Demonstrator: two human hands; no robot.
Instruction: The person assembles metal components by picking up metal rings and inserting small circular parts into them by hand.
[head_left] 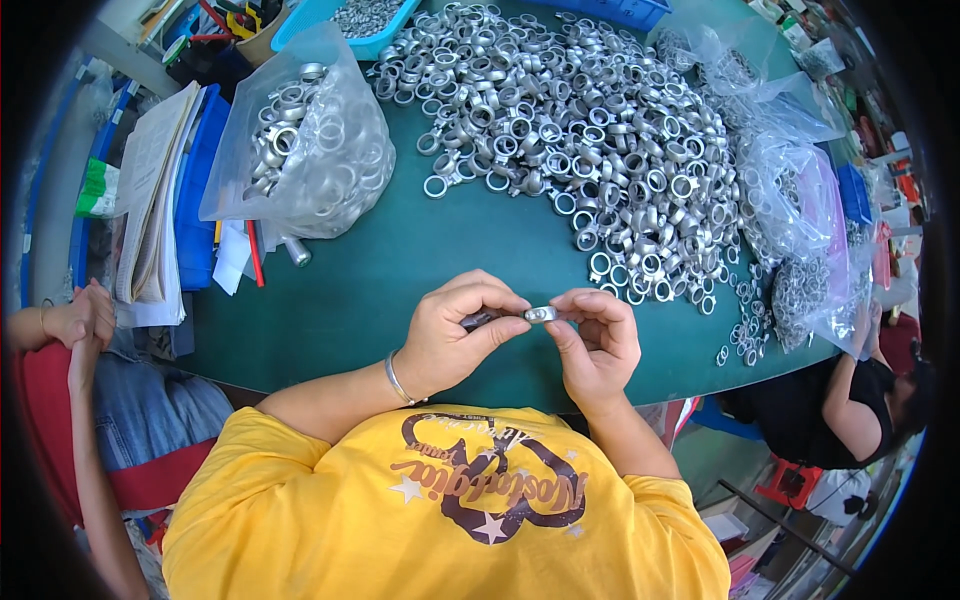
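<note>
A small silver metal ring point(541, 314) is held in front of my chest, just over the near part of the green table. My left hand point(455, 335), with a bangle on its wrist, pinches the ring's left side between thumb and forefinger. A short dark object point(478, 321) also shows within that hand; its kind is unclear. The thumb and fingers of my right hand point(597, 345) are closed on the ring's right side. Beyond my hands spreads a large heap of similar silver rings point(590, 130), many with a small lug on the side.
A clear plastic bag point(350, 165) of rings stands at the left, beside papers point(155, 190) and a blue tray point(200, 200). A red pen point(255, 255) lies near it. More bags point(800, 210) and smaller rings point(745, 320) lie right. People sit at both sides.
</note>
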